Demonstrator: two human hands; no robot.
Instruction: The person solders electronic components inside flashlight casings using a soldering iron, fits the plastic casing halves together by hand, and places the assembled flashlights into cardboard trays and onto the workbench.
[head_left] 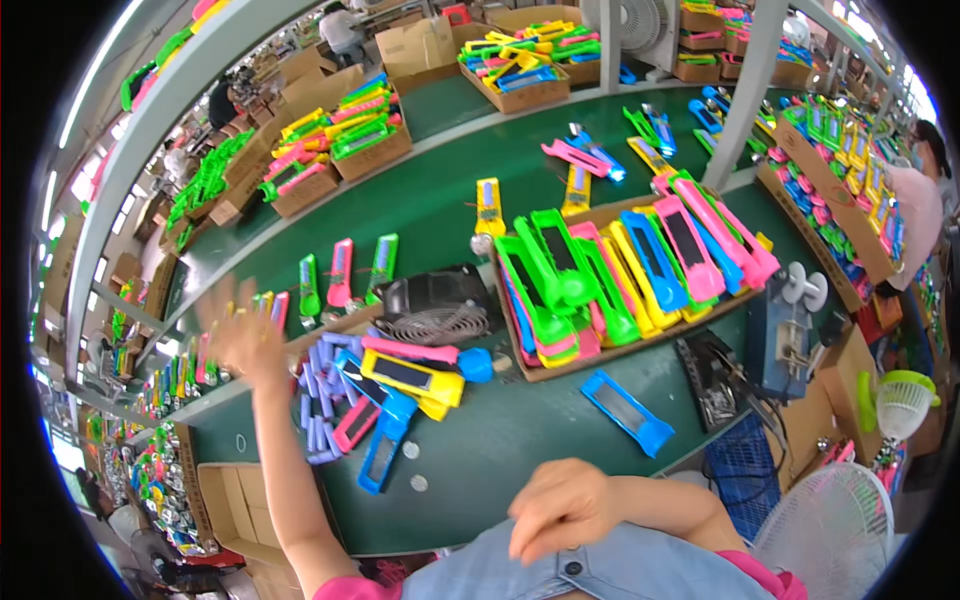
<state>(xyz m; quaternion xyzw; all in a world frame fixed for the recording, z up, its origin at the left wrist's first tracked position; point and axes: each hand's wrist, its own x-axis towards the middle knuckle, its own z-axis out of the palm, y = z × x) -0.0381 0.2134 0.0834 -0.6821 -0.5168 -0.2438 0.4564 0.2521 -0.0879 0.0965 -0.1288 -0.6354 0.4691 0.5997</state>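
Note:
My left hand (243,338) reaches out over the left side of the bench, its fingers spread and blurred by motion. Near it stands a row of pink, green and yellow plastic housings (270,308). My right hand (565,505) is in front of my body with the fingers curled in; whatever may be inside them is hidden. Between the two lie a pile of purple cylinders (318,395) and several long housings with dark panels, a yellow one (412,374) on top. A single blue housing (628,412) lies apart on the green bench (510,450).
An open carton (540,374) full of coloured housings stands mid-bench, behind a black device with a coiled cord (435,305). To the right are a blue-grey machine (782,335) and a white fan (825,525). Grey posts (745,95) rise from the bench; more filled cartons (515,92) stand beyond.

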